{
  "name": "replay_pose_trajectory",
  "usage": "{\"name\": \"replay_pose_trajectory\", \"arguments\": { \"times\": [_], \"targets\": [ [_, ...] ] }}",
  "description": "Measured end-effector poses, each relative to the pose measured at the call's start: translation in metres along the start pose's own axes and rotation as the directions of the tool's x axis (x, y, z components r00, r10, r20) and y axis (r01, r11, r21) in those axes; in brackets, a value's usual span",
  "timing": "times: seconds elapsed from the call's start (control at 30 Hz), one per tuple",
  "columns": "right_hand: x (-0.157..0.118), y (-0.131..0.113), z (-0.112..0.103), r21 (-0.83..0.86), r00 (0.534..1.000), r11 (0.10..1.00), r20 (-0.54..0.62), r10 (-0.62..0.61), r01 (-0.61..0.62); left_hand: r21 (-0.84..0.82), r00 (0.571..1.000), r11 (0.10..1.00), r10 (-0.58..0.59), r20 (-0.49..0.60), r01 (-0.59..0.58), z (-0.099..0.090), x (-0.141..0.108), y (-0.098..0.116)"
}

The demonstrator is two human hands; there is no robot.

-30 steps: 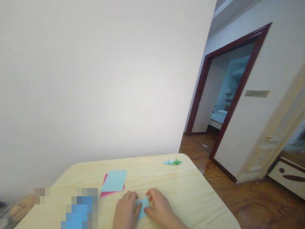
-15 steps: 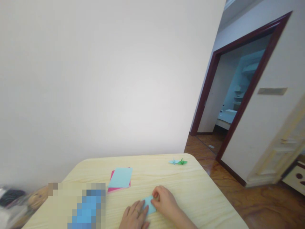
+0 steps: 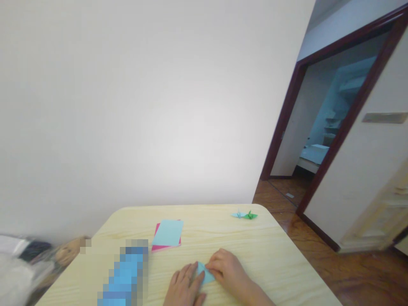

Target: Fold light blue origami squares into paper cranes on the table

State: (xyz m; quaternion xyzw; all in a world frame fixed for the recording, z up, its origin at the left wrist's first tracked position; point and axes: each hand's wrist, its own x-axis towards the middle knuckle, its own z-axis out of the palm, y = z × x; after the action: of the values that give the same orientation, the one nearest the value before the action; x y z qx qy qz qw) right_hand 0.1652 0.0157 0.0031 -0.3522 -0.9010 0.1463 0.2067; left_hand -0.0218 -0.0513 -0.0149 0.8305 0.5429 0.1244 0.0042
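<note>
A pale wall [image 3: 165, 110] stands behind a light wood-grain surface [image 3: 270, 263] with rounded far corners. At far left, a jumble of pale and dark items [image 3: 15, 267] is cut off and hard to make out. On the surface, a blue object [image 3: 127, 272] is pixelated, so any label on it is unreadable. Next, a light-blue sheet [image 3: 168, 232] overlaps a magenta sheet [image 3: 162, 247]. The left hand [image 3: 184, 284] lies palm down, fingers loosely spread, fingertips against the folded light-blue paper [image 3: 208, 277], which lies near the person's edge. Its visible corner points toward the wall; fingers cover both sides, so its long axis cannot be told. The right hand [image 3: 228, 270] pinches its right side, fingers bunched. Beyond, light-blue [image 3: 238, 215] and green folded figures [image 3: 250, 216] touch, left of a dark-red door frame [image 3: 287, 114].
</note>
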Motion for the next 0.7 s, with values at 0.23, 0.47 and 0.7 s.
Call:
{"name": "replay_pose_trajectory", "arguments": {
  "times": [0.23,0.47,0.7],
  "targets": [
    [0.0008,0.0067,0.0009,-0.106,0.995,0.989,0.007,-0.098,0.098,-0.015,0.999,1.0,0.005,0.042,-0.004,-0.0048,0.0018,0.0005],
    [-0.0009,0.0108,0.0058,-0.174,0.993,0.978,-0.007,-0.117,0.114,-0.055,0.993,0.998,0.029,0.115,-0.023,-0.0083,0.0031,-0.0001],
    [0.0004,0.0065,-0.0011,-0.221,0.993,0.968,0.021,-0.116,0.118,-0.069,0.995,0.997,0.03,0.093,-0.024,-0.0063,0.0018,-0.0013]
  ]
}}
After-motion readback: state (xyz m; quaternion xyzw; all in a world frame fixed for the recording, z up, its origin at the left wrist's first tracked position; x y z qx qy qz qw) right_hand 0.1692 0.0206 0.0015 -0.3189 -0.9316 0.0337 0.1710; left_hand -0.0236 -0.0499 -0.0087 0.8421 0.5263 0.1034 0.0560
